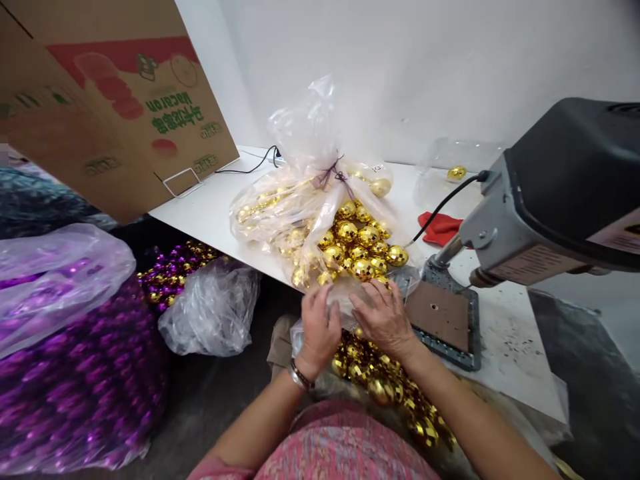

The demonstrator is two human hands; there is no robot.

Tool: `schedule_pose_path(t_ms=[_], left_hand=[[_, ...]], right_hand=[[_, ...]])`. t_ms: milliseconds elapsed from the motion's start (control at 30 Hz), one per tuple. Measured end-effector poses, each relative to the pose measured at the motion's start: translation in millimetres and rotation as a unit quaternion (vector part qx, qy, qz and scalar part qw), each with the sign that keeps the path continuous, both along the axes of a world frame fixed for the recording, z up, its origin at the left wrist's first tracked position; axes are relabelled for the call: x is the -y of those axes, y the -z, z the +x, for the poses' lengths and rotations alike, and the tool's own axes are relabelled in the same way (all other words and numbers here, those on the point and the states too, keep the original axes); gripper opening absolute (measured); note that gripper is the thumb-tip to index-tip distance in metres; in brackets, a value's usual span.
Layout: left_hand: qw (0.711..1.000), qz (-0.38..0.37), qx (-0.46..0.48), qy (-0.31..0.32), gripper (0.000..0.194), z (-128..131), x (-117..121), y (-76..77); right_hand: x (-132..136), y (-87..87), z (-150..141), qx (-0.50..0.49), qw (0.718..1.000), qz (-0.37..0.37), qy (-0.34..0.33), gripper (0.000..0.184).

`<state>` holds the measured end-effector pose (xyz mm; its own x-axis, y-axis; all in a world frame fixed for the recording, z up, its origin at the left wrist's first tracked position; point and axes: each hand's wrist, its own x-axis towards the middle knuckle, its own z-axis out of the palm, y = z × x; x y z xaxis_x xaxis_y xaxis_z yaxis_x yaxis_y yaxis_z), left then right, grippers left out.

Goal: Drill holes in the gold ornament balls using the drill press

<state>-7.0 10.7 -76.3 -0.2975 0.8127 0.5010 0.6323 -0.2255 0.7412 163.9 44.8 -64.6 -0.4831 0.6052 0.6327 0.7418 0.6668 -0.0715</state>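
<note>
A clear plastic bag (310, 207), tied near its top with dark string, lies on the white table. Shiny gold mirrored balls (347, 232) show through a gap in its side and spill toward the table's front edge. My left hand (320, 330), with a bracelet at the wrist, has its fingers curled on a stretch of clear plastic in front of the balls. Pinching the same plastic from the other side is my right hand (384, 319). More gold balls (360, 360) lie below my hands, in plastic close to my lap.
A drill press (565, 187) stands on the right, its base plate (440, 317) beside my right hand. A red cloth (440, 228) lies behind it. On the left are a cardboard box (120, 100), a large bag of purple balls (75, 373) and crumpled plastic (213, 310).
</note>
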Motion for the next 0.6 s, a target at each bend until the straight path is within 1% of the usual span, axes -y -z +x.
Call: schedule_pose_path(t_ms=[67, 133, 200, 267, 367, 433, 467, 533, 600], left_hand=[[0.994, -0.084, 0.065, 0.023, 0.033, 21.7, 24.6, 29.4], [0.983, -0.139, 0.098, 0.062, 0.029, 29.9, 40.5, 49.4], [0.974, -0.169, 0.098, 0.115, 0.025, 23.9, 50.3, 59.2], [0.962, -0.199, 0.091, 0.162, 0.022, 10.4, 54.2, 64.0], [0.943, -0.238, 0.072, 0.223, 0.019, -3.6, 55.3, 71.1], [0.923, -0.280, 0.055, 0.256, 0.019, -1.1, 60.3, 75.5], [0.911, -0.308, 0.044, 0.272, 0.020, 3.1, 64.8, 77.3], [0.879, -0.365, 0.017, 0.305, 0.022, 14.2, 76.3, 80.5], [0.848, -0.405, -0.010, 0.341, 0.024, 24.1, 87.9, 83.5]], right_hand=[[-8.2, 1.0, 7.6, -0.012, 1.000, -0.005, -0.009, 0.023], [-9.4, -1.0, 13.4, -0.023, 0.999, -0.039, -0.028, 0.026], [-2.3, 0.2, 23.8, -0.039, 0.993, -0.100, -0.044, 0.032], [12.3, 8.5, 40.7, -0.061, 0.981, -0.180, -0.050, 0.040], [49.2, 34.0, 68.6, -0.092, 0.943, -0.315, -0.062, 0.044], [82.0, 56.9, 79.1, -0.107, 0.907, -0.400, -0.074, 0.043], [98.9, 69.6, 80.6, -0.112, 0.887, -0.440, -0.079, 0.043], [129.1, 95.8, 77.9, -0.118, 0.848, -0.510, -0.085, 0.049], [150.4, 120.5, 71.9, -0.135, 0.812, -0.562, -0.087, 0.048]])
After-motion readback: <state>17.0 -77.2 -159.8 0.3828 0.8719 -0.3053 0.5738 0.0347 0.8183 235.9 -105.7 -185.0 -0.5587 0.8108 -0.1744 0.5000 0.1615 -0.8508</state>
